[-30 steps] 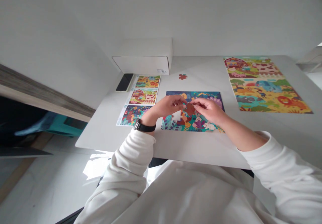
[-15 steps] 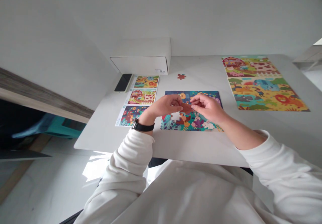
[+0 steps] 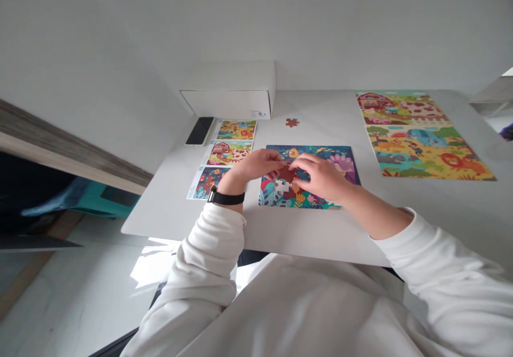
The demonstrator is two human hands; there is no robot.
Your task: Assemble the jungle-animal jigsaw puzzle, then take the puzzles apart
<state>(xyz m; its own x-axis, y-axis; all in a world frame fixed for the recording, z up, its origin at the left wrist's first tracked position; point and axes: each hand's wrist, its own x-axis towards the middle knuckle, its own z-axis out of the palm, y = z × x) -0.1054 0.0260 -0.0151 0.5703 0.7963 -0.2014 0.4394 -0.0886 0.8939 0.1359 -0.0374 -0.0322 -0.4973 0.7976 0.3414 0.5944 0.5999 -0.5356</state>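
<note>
Over the puzzle, left hand and right hand have half-curled fingers at the brown piece; whether they are pinching it, I cannot tell.

Three colourful rectangular jigsaws are lying near and right; left, one white cardboard box, one black-screened phone

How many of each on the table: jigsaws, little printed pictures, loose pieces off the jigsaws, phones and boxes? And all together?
Jigsaws: 3 (woodland jigsaw, farm jigsaw, savanna jigsaw)
Little printed pictures: 3
Loose jigsaw piece: 1
Smartphone: 1
White box: 1
Total: 9
</note>
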